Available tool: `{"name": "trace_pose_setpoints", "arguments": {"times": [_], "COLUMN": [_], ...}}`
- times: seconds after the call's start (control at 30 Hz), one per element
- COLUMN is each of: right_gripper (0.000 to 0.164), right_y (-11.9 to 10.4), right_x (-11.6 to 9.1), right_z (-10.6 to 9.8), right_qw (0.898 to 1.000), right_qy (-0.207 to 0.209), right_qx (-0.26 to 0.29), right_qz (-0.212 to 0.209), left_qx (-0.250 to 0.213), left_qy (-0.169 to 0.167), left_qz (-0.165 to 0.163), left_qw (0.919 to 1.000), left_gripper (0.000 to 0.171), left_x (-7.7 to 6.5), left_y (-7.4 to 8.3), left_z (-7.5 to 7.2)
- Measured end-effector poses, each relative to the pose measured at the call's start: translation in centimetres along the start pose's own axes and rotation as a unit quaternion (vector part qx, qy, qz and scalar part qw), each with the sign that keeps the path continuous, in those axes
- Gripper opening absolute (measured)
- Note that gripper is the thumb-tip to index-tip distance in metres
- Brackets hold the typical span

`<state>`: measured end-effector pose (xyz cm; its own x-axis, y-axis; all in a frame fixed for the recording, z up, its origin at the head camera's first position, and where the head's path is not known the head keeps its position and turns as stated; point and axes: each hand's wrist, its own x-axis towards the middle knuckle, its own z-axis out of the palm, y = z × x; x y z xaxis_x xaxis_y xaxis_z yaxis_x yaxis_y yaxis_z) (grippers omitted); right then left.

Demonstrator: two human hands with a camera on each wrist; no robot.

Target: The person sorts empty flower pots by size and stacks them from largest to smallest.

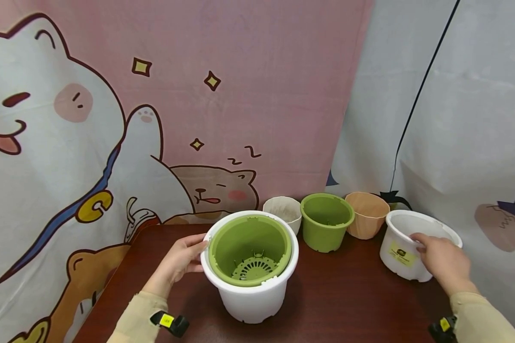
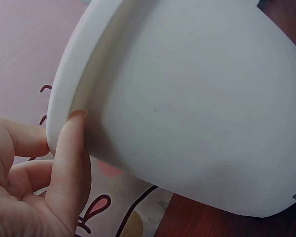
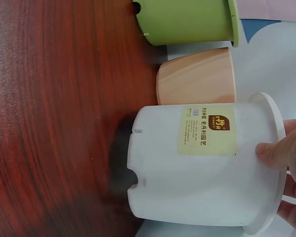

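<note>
My left hand (image 1: 181, 261) pinches the left rim of a white plastic flowerpot (image 1: 253, 305) near the table's middle. Nested inside that pot is a green flowerpot (image 1: 250, 233) with a slotted base. In the left wrist view, fingers (image 2: 69, 168) press up under the rim of the white pot (image 2: 187, 108). Over at the right, my right hand (image 1: 446, 262) grips the rim of another white flowerpot (image 1: 388, 243). This one bears a yellow label (image 3: 207, 129). The right wrist view shows the thumb (image 3: 271, 154) outside the rim, with other fingers partly hidden behind it.
Along the back of the dark red-brown table (image 1: 339, 295) stand a small off-white faceted pot (image 1: 283, 207), a green pot (image 1: 324, 236) and a peach faceted pot (image 1: 365, 226). A printed cartoon cloth (image 1: 262, 95) hangs behind and beside the table.
</note>
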<state>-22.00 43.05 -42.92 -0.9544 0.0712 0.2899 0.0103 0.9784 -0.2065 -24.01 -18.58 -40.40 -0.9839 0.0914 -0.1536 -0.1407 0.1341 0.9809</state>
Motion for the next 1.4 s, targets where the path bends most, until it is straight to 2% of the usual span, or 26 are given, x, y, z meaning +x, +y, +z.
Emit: {"name": "trace_pose_setpoints", "arguments": {"times": [0.23, 0.57, 0.77, 1.03, 1.4], "right_gripper": [0.035, 0.032, 0.033, 0.033, 0.032], "right_y": [0.0, -0.5, -1.0, -2.5, -4.8], "right_x": [-0.2, -0.7, -0.5, -0.2, -0.1], "right_z": [-1.1, -3.4, -4.6, -6.5, -8.1], "right_qw": [1.0, 0.999, 0.998, 0.997, 0.993], "right_qy": [0.001, 0.05, 0.061, 0.08, 0.113], "right_qx": [0.005, 0.021, 0.019, 0.016, 0.028], "right_qz": [0.014, 0.006, -0.001, 0.001, -0.017], "left_qx": [0.0, 0.002, 0.008, 0.011, 0.007], "left_qy": [-0.002, -0.003, -0.003, -0.004, -0.002], "left_qz": [0.002, 0.004, 0.006, 0.007, 0.004], "left_qw": [1.0, 1.0, 1.0, 0.9999, 1.0], "left_gripper": [0.042, 0.043, 0.043, 0.044, 0.043], "left_x": [0.0, -0.1, -0.2, -0.3, -0.2], "left_y": [-0.1, 0.1, 0.1, 0.2, 0.2], "left_z": [0.0, 0.0, -0.1, -0.1, -0.1]}}
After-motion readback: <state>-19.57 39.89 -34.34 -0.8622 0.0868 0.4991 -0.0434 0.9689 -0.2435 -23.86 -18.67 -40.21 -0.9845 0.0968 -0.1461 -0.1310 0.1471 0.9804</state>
